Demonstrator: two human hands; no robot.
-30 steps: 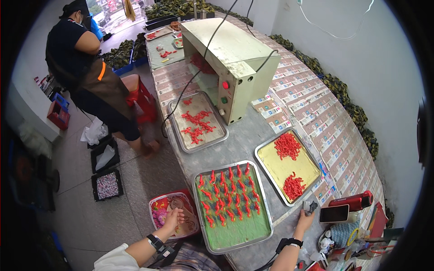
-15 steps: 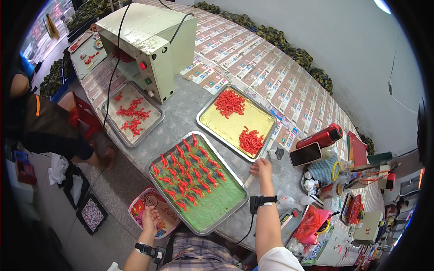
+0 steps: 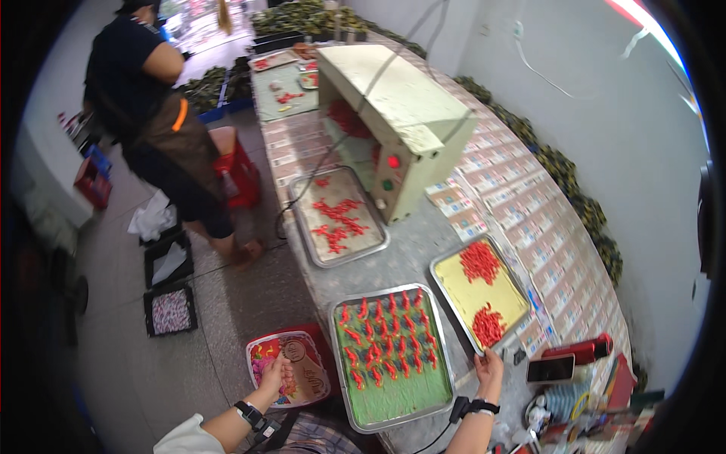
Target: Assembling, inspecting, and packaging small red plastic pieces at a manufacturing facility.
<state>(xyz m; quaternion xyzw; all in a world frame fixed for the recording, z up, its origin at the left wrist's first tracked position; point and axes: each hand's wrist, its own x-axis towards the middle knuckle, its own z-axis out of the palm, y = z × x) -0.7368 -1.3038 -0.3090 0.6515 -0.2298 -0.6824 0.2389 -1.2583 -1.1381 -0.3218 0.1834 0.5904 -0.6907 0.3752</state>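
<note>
While left hand (image 3: pixel 275 376) digs, fingers curled, into the candy tub (image 3: pixel 290 368), right hand (image 3: pixel 489 367) rests open on the tabletop's near edge beside the green tray (image 3: pixel 391 356).

Head view, steeply down over table (image 3: pixel 412 257)

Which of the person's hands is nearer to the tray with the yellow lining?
Right. The right hand rests at the near corner of the yellow-lined tray; the left hand is far off, over the colourful box.
</note>
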